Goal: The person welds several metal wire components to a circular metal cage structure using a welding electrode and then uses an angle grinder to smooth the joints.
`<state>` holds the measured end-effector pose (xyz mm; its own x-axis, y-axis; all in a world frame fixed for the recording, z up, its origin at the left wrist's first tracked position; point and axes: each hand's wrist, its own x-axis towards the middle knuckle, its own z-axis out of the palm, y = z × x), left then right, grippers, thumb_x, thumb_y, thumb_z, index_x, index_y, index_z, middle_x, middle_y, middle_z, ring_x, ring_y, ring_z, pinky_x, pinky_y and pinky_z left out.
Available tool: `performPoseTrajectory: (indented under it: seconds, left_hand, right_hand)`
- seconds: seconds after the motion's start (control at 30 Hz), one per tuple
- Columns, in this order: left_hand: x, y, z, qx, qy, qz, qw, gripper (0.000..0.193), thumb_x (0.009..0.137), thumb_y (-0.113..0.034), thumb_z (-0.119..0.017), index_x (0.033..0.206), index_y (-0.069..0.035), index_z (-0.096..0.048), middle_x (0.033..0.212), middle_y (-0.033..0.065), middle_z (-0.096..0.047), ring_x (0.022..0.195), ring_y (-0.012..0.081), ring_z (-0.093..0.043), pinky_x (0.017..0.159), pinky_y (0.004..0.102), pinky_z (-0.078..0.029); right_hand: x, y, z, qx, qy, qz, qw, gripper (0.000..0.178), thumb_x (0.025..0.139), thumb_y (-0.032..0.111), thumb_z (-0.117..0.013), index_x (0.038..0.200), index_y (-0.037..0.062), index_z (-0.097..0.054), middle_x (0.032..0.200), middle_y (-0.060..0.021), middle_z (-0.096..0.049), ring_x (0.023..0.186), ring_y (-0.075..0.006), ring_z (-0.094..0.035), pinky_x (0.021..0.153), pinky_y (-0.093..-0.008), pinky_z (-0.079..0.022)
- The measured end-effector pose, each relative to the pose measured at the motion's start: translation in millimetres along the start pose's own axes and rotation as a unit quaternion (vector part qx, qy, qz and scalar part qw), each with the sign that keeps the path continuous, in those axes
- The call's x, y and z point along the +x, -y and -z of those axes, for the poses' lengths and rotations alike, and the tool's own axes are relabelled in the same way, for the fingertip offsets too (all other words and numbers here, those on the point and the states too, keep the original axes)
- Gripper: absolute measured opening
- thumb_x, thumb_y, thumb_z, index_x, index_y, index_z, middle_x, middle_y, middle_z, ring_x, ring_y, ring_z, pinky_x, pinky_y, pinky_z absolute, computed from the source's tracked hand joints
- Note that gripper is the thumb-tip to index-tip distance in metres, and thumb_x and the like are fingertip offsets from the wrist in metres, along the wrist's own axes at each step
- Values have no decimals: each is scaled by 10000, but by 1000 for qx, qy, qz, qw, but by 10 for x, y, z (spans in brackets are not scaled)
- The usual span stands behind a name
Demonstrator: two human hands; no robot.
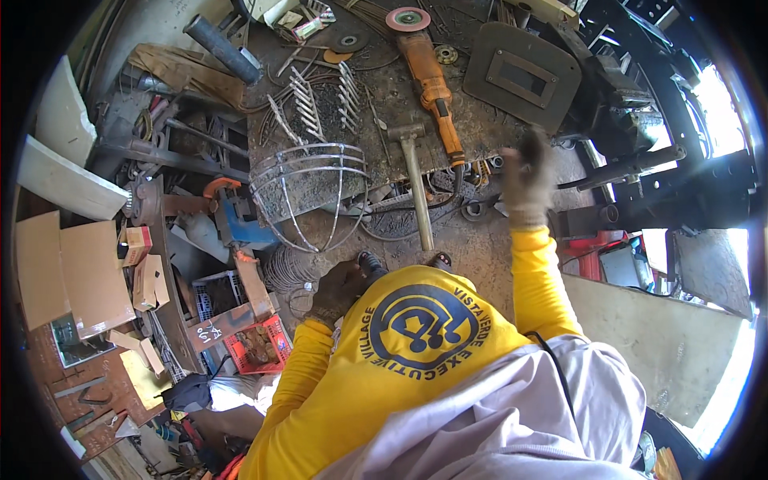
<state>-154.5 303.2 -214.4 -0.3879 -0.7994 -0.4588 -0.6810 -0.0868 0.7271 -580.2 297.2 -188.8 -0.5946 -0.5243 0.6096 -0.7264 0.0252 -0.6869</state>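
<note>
My right hand, in a pale glove with a dark patch, is raised beside the workbench's right front edge. Motion smears its fingers. My left hand, in a dark glove, hangs low by my waist, its fingers hard to make out. A domed frame of welded metal rods stands at the bench's front left. A hammer with a metal pipe handle lies across the front edge, the handle sticking out toward me. Right of it rests an orange angle grinder with a pink disc. A dark welding shield lies farther right.
Several short metal pieces with slanted bars lie on the workbench. A blue vise is at the left, above a red crate. Cardboard boxes sit farther left. The grinder's cable loops below the bench edge.
</note>
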Motion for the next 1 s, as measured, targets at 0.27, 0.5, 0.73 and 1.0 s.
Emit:
performPoseTrajectory:
  seconds: [0.27, 0.5, 0.73, 1.0]
  left_hand:
    - [2, 375, -163, -51, -20, -17, 998, 358, 911, -320, -726, 1193, -111, -653, 1145, 138, -716, 1034, 342, -695, 887, 389, -549]
    - [759, -632, -353, 110, 34, -445, 888, 371, 898, -167, -721, 1230, -28, -631, 1022, 77, -689, 911, 159, -656, 831, 334, -552]
    - [859, -1401, -602, -126, 266, -48, 954, 320, 816, -285, -706, 1019, -40, -669, 799, 53, -642, 654, 166, -602, 560, 327, -496]
    - [842, -1438, -659, -296, 114, -65, 946, 268, 851, -312, -626, 882, -46, -628, 680, 36, -566, 562, 130, -535, 493, 292, -438]
  right_hand:
    - [418, 637, -541, -158, 433, -164, 872, 696, 797, 437, -751, 1329, 14, -599, 1234, -291, -644, 1169, -436, -628, 990, -467, -506]
    - [610, 590, -659, -157, 488, -186, 838, 505, 777, 371, -739, 1124, 5, -716, 1103, -252, -721, 1034, -376, -704, 892, -426, -548]
    - [626, 40, -859, 6, 527, -307, 792, 400, 761, 199, -773, 1117, 29, -705, 996, -176, -735, 916, -312, -716, 757, -376, -551]
    - [530, -64, -650, -46, 523, 103, 845, 280, 796, 120, -699, 1075, 138, -716, 913, -126, -717, 847, -304, -716, 687, -410, -549]
